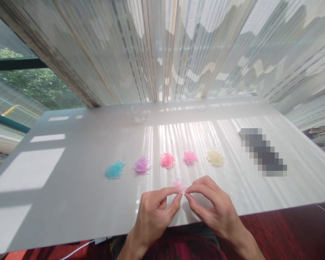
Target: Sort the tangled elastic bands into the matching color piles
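Observation:
Small heaps of thin, loop-like elastic bands lie in a row across the white table: blue bands (115, 170), purple bands (142, 166), coral-red bands (167, 160), pink bands (190, 157) and pale yellow bands (216, 158). Closer to me sits a smaller, mostly pink mixed heap of bands (179, 184). Just in front of it, my left hand (158, 206) pinches with thumb and index finger. Nearly touching it, my right hand (213, 202) makes a matching pinch from the other side. Whatever is between the fingertips is too small to make out.
Toward the back of the white table (78, 202) stands a clear round container (139, 113), and a clear flat disc (200, 107) lies farther right. A pixelated dark object (264, 151) rests on the right. Striped sheer curtains (151, 50) hang behind the far edge.

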`<control>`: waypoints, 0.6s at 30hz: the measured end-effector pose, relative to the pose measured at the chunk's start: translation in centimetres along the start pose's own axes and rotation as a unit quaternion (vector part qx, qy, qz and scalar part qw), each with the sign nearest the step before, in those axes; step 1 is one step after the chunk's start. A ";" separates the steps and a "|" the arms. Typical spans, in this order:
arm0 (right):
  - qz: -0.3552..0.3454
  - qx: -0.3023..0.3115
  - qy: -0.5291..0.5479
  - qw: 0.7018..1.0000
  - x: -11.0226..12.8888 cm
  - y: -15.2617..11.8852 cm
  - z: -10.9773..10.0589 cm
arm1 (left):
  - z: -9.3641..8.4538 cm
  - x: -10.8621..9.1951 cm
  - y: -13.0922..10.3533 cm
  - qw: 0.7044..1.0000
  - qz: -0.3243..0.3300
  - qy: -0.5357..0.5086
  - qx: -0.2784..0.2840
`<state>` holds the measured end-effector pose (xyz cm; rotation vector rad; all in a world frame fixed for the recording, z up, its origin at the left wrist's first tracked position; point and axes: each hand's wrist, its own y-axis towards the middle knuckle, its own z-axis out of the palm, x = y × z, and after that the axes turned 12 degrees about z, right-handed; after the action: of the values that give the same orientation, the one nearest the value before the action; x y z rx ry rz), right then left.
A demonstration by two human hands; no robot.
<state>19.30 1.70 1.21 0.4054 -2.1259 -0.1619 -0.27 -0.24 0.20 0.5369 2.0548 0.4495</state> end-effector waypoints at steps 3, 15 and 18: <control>-0.003 0.002 0.006 1.000 -0.1 0.5 0.3 | -0.2 0.3 0.5 1.000 0.026 0.015 -0.002; 0.015 -0.032 0.050 0.998 -1.4 1.4 0.3 | -0.2 0.9 1.7 0.998 -0.031 0.041 0.022; 0.029 -0.058 0.041 0.997 -1.9 1.7 0.2 | -0.2 1.0 2.8 0.997 -0.059 0.049 -0.004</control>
<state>19.76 3.92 0.03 0.2758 -2.0332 -0.2305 -0.37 2.57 1.04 0.3934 2.1637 0.4218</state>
